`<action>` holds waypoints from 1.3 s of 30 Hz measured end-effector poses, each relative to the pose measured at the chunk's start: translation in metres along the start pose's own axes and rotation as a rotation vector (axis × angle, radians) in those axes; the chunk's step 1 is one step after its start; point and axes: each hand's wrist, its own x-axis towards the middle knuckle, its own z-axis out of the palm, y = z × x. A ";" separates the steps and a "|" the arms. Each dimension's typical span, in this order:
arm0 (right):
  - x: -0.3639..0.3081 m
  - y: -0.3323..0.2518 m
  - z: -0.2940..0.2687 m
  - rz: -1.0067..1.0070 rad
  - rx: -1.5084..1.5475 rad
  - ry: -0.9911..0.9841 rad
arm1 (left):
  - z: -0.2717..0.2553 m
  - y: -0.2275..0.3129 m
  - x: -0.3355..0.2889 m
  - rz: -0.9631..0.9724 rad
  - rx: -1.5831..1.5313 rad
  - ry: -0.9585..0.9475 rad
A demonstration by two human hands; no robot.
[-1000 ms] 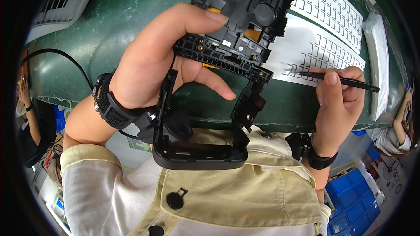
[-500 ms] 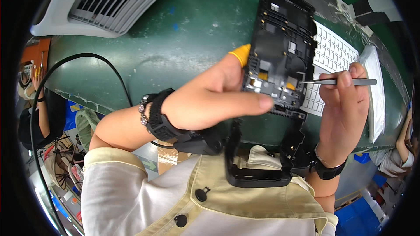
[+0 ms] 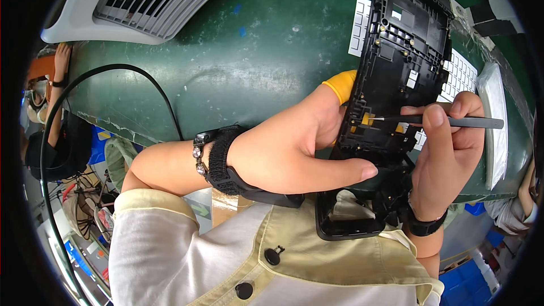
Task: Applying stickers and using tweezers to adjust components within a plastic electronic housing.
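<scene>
A long black plastic housing [image 3: 391,71] is tilted in front of me, with brass inserts, cut-out windows and small yellow patches on its inner face. My left hand [image 3: 300,150] grips its left side, the thumb lying across the lower part; a yellow cover sits on one finger. Between the thumb and fingers of my right hand [image 3: 450,141] is a pair of dark tweezers [image 3: 470,122]. Their tip touches or hovers right by a yellow patch [image 3: 367,119] near the housing's left edge. The housing's lower end, a black frame [image 3: 351,230], reaches down to my chest.
White sheets of rectangular labels [image 3: 462,76] lie on the green table [image 3: 272,39] behind the housing. A white plastic-wrapped stack [image 3: 494,130] is at the right edge. A grey-white vented machine [image 3: 164,0] stands far left, and a black cable [image 3: 136,71] arches nearby. Other people sit at both sides.
The housing has shifted to the right and tipped, held in my left hand. The tweezers' tip has moved from the housing's right side to the yellow patch at its left.
</scene>
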 end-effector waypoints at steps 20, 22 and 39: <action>0.002 0.002 0.003 -0.014 -0.043 -0.003 | 0.000 0.003 -0.002 -0.058 0.051 0.024; 0.001 0.001 0.005 0.000 -0.042 0.010 | 0.000 0.003 -0.002 -0.061 0.049 0.030; 0.003 0.003 0.004 0.036 -0.028 -0.006 | 0.000 0.003 -0.001 -0.062 0.065 0.051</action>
